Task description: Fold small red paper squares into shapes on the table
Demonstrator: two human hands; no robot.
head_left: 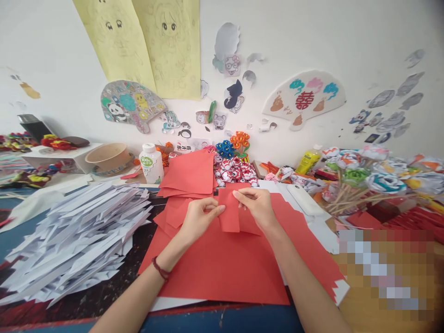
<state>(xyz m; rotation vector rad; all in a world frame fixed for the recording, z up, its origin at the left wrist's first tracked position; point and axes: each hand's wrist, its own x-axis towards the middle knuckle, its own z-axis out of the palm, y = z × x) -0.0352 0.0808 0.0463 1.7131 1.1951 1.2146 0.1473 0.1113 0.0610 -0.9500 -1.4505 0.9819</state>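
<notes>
Between my two hands a small folded piece of red paper (229,217) is held up above large red sheets. My left hand (203,215) pinches its left edge between thumb and fingers. On the upper right edge, my right hand (255,203) grips it with thumb and forefinger. Below lies a wide red sheet (222,268), spread over other red sheets and some white paper. Just behind my hands stands a stack of smaller red squares (189,171).
Left is a big heap of folded white paper strips (76,240). A white bottle (151,164), a round tub (107,157), red-and-white paper flowers (236,171) and a yellow bottle (308,159) line the wall. Stemmed paper flowers (357,175) lie right, beside a white phone-like object (304,200).
</notes>
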